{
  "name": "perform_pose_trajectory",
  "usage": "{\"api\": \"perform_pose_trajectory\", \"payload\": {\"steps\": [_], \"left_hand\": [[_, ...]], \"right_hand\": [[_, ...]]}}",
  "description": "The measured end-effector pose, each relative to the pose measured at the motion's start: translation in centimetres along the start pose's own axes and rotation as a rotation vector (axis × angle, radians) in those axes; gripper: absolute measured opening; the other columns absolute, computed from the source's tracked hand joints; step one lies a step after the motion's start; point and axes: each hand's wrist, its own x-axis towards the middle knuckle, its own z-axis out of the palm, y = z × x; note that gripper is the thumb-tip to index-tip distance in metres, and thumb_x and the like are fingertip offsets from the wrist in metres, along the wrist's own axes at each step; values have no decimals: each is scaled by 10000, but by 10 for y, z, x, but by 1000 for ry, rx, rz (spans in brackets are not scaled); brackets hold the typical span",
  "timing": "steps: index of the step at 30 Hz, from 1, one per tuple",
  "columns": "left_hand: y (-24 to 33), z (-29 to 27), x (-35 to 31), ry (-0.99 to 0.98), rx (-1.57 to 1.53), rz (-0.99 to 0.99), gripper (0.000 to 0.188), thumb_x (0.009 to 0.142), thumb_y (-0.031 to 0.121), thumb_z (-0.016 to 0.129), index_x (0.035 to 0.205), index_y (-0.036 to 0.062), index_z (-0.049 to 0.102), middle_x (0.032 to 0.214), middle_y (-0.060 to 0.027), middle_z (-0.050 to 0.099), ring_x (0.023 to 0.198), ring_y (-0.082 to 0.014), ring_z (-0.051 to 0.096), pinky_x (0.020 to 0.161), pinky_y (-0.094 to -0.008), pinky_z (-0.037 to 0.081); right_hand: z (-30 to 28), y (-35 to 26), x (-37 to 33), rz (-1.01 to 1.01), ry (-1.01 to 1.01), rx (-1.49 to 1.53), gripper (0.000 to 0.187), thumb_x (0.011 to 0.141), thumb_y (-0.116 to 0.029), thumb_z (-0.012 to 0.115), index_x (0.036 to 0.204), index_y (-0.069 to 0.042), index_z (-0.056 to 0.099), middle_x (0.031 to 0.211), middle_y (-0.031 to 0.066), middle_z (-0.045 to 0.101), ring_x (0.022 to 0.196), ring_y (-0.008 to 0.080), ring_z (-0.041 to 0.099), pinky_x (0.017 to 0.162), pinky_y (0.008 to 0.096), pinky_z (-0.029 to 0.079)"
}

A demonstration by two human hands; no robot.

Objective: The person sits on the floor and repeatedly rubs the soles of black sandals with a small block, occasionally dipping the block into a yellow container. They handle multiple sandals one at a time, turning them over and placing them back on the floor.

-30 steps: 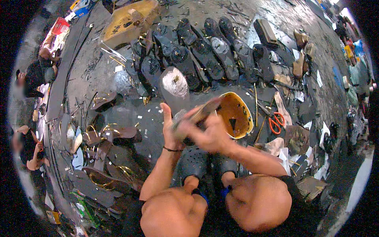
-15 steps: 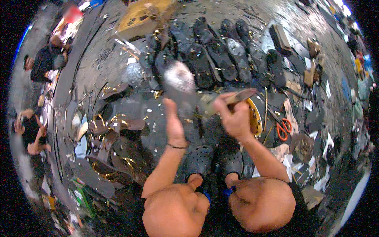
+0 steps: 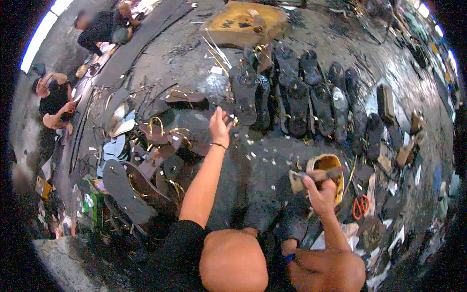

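Observation:
My left hand (image 3: 221, 127) is stretched out with its fingers apart, holding nothing. It is just left of a dark shoe sole (image 3: 244, 100) at the left end of a row of soles (image 3: 297, 104). Between the fingers of my right hand (image 3: 321, 195) is a short brush (image 3: 296, 181) with pale bristles pointing left. The brush is over the mouth of a yellow cut-open container (image 3: 339, 191); whether it touches the rim or contents I cannot tell. Several dark sandals with gold straps (image 3: 155, 130) lie piled left of my left arm.
Orange-handled scissors (image 3: 360, 207) lie right of the container. A yellowish block (image 3: 243, 24) stands beyond the soles, and a dark block (image 3: 386, 103) at their right. Scraps litter the floor. Two people (image 3: 99, 29) (image 3: 54, 104) sit at the far left.
My left hand has reached forward, and the blurred sole in front of it is no longer there. My right hand has brought the brush over the container. The view has turned left.

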Motion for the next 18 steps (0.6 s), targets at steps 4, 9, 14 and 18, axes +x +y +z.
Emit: {"api": "perform_pose_trajectory", "payload": {"steps": [4,9,14,18], "left_hand": [[27,-65,86,-27,948,800,357,867,235,721,1143,44,599,1190,-107,621,1119,-302,558,992,-445,440],[77,-36,109,-146,2261,313,379,884,279,624,1225,138,714,1677,-107,46,1524,-411,-72,1184,-596,22],[100,-83,123,125,1973,1028,354,867,205,605,1203,98,636,1409,-111,493,1359,-338,337,1091,-581,251],[127,-58,-13,-15,715,1083,342,842,76,754,1142,9,605,1168,-159,624,1045,-257,617,918,-400,504]], "right_hand": [[-29,17,-7,64,68,-6,222,934,-145,694,1066,30,657,969,63,685,897,131,630,820,292,502],[-51,37,-19,83,298,-39,189,929,-180,695,1014,-12,682,947,83,687,890,178,633,828,336,505],[-63,57,-10,62,276,-252,240,946,-231,661,1040,-10,681,998,132,716,910,228,672,824,374,511],[-68,36,3,56,310,-481,228,879,-139,732,1058,-7,681,969,118,722,841,194,677,773,320,528]]}}
